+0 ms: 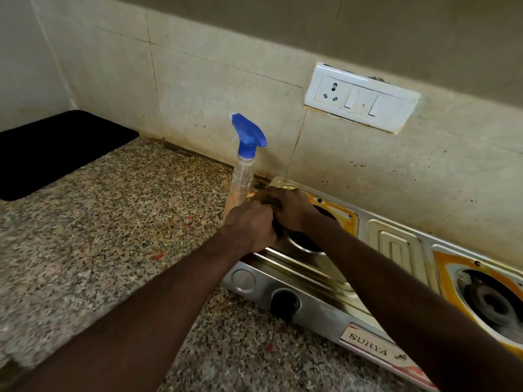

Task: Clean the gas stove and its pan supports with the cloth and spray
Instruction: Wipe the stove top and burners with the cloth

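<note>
The steel gas stove (396, 244) sits on the counter against the back wall, and both your hands meet over its left burner (305, 241), near the stove's back left corner. Your right hand (291, 210) is curled over a bunched, dull brown cloth (261, 197), grasping it at the stove's edge. Your left hand (250, 226) is clenched and pressed against the right one; its fingertips are hidden, so you cannot tell whether it grips the cloth too. Yellow-orange residue rings both the left burner and the right burner (492, 305). A black knob (284, 304) and a label reading SURYA (368, 345) sit on the front panel. The spray bottle (242, 176), clear with a blue trigger head, stands upright on the counter just beside the stove's left end, behind your hands. The speckled granite countertop (113, 236) carries a few red specks, and grime lies where it meets the wall. A black mat (56, 154) lies in the far left corner. The cream wall tiles (220, 108) are spotted and stained, and a white socket plate (362, 99) with two switches is mounted above the stove.
</note>
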